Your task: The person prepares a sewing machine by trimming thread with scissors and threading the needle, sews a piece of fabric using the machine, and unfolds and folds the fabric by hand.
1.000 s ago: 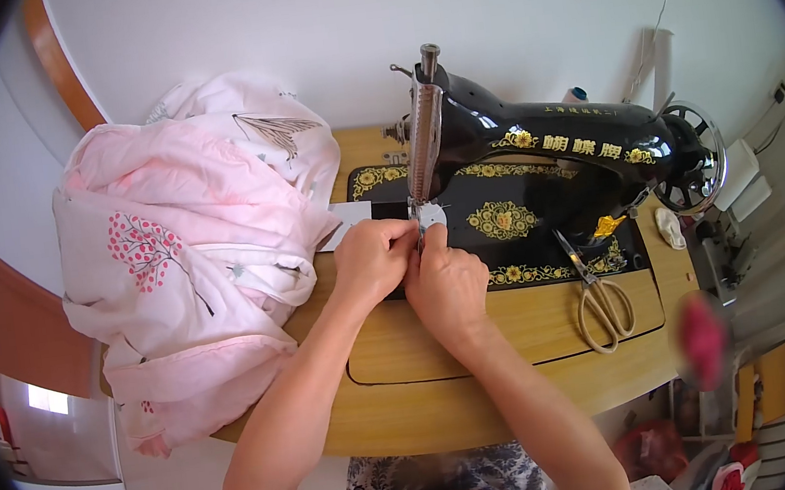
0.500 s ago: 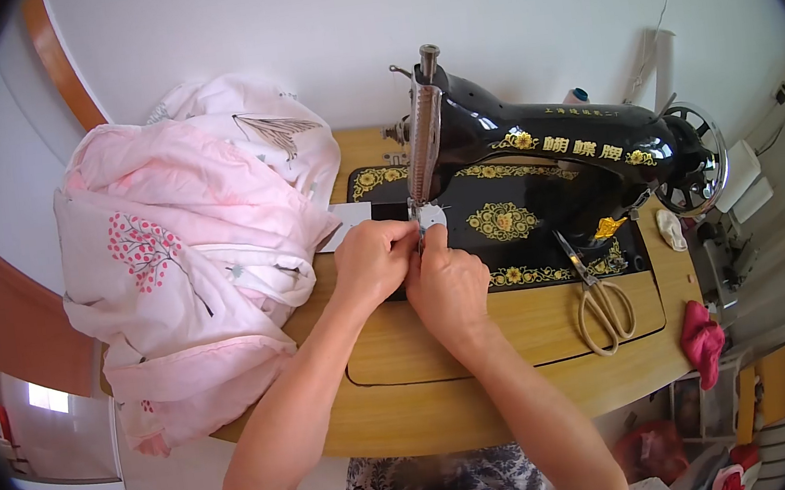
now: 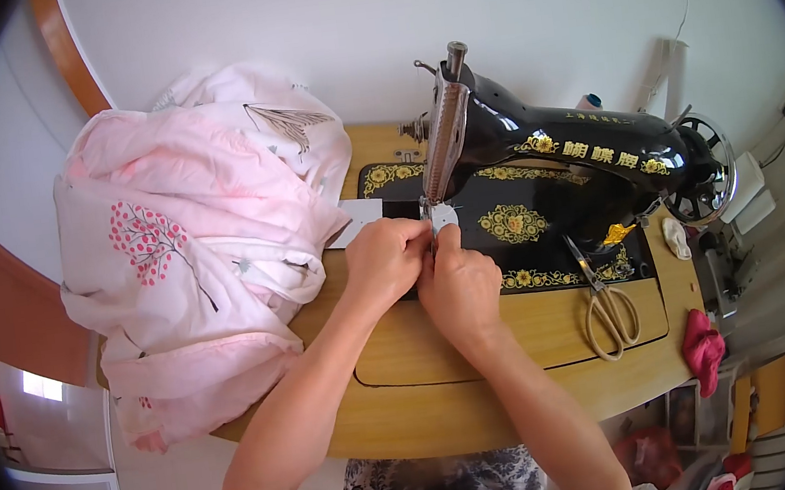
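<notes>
Black metal sewing machine with gold floral decoration (image 3: pixel 583 134): on yellow-brown wooden tabletop (image 3: pixel 547 326); needle area largely hidden by fingers. Left hand (image 3: pixel 389 257), right hand (image 3: pixel 462 285): together at the needle area; cannot tell what, if anything, they grip. Beige-handled metal scissors (image 3: pixel 598 286): right, blades over the machine's bed. Rumpled pink-and-white printed fabric (image 3: pixel 213 198): left, covering part of the tabletop's edge.

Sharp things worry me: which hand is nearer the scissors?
Right. The right hand is left of the scissors; the left hand is farther left, beside the right.
</notes>
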{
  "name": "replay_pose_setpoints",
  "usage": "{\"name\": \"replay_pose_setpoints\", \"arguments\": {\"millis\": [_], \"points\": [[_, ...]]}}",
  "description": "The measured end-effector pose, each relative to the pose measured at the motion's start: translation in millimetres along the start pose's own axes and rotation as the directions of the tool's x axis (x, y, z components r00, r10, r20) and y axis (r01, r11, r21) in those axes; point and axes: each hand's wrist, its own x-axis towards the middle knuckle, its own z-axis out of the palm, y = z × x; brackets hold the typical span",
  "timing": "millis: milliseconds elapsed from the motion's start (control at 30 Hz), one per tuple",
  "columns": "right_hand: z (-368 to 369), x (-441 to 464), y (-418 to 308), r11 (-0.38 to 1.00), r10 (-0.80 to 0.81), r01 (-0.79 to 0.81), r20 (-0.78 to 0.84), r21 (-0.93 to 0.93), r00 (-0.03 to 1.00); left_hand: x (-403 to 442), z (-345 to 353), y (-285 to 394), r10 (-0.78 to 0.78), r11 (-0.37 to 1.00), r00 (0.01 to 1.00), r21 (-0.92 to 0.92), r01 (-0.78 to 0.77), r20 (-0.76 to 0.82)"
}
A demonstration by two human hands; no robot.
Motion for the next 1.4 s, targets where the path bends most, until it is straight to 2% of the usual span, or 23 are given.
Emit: {"name": "replay_pose_setpoints", "arguments": {"millis": [267, 367, 467, 533, 633, 667, 700, 833, 933, 967, 1067, 1133, 1200, 1267, 1333, 1400], "points": [[0.2, -0.2, 0.9, 0.999, -0.026, 0.026, -0.002, 0.021, 1.000, -2.5, 2.3, -4.7, 0.082, 0.997, 0.995, -0.006, -0.083, -0.057], [-8.3, 0.6, 5.8, 0.993, -0.044, 0.034, 0.079, 0.113, 0.996, 1.6, -0.7, -14.8, 0.065, 0.992, 0.996, -0.105, -0.071, -0.064], [-45.0, -2.8, 14.1, 0.970, -0.082, -0.004, 0.341, 0.244, 0.937, 4.3, -5.5, -21.7, 0.012, 0.979, 0.993, -0.199, -0.036, -0.117], [-71.8, -8.9, 25.9, 0.966, -0.114, 0.039, 0.284, 0.257, 0.952, 5.5, -0.8, -27.8, -0.005, 0.969, 0.983, -0.243, -0.040, -0.181], [-123.7, -24.6, 56.4, 0.955, -0.068, 0.012, 0.179, 0.295, 0.981, 7.3, 4.6, -33.9, 0.199, 0.970, 0.930, -0.073, -0.232, -0.310], [-141.1, -32.8, 70.9, 0.963, -0.045, -0.006, 0.180, 0.270, 0.983, 7.8, 2.6, -30.8, 0.204, 0.976, 0.929, -0.015, -0.219, -0.308], [-152.6, -42.5, 87.1, 0.972, 0.012, -0.039, 0.120, 0.231, 0.993, 4.4, 1.7, -25.2, 0.134, 0.989, 0.947, -0.027, -0.148, -0.292], [-167.4, -82.0, 166.3, 0.979, 0.206, -0.205, -0.134, 0.017, 0.969, 2.7, -0.1, -15.2, 0.190, 0.979, 0.952, -0.020, -0.201, -0.240], [-166.4, -86.9, 196.3, 0.941, 0.293, -0.317, -0.180, -0.119, 0.939, -3.1, -3.5, -5.8, 0.148, 0.989, 0.979, 0.032, -0.145, -0.139], [-164.8, -84.4, 204.3, 0.912, 0.327, -0.355, -0.157, -0.204, 0.932, -3.8, -1.1, -3.0, 0.181, 0.983, 0.974, 0.065, -0.174, -0.139], [-152.3, -81.9, 233.9, 0.848, 0.405, -0.433, -0.151, -0.307, 0.902, -13.6, -2.3, 10.7, 0.241, 0.957, 0.960, 0.197, -0.211, -0.144], [-147.6, -85.1, 244.3, 0.869, 0.356, -0.387, -0.152, -0.310, 0.922, -16.1, 0.1, 5.7, 0.267, 0.947, 0.951, 0.223, -0.230, -0.154], [-151.1, -86.4, 250.2, 0.886, 0.342, -0.352, -0.085, -0.301, 0.936, -16.9, 1.6, 2.8, 0.311, 0.924, 0.939, 0.279, -0.262, -0.148], [-163.5, -70.5, 221.6, 0.933, 0.233, -0.290, -0.256, -0.212, 0.938, -18.1, 1.1, 2.9, 0.305, 0.924, 0.944, 0.276, -0.262, -0.124], [-173.9, -41.5, 226.6, 0.976, 0.024, -0.126, -0.487, -0.178, 0.873, -19.2, 2.4, 5.7, 0.282, 0.924, 0.953, 0.298, -0.239, -0.109], [-188.5, -13.1, 259.9, 0.971, 0.215, -0.234, -0.600, 0.047, 0.771, -20.4, 4.3, 6.8, 0.282, 0.900, 0.956, 0.365, -0.237, -0.076]]}}
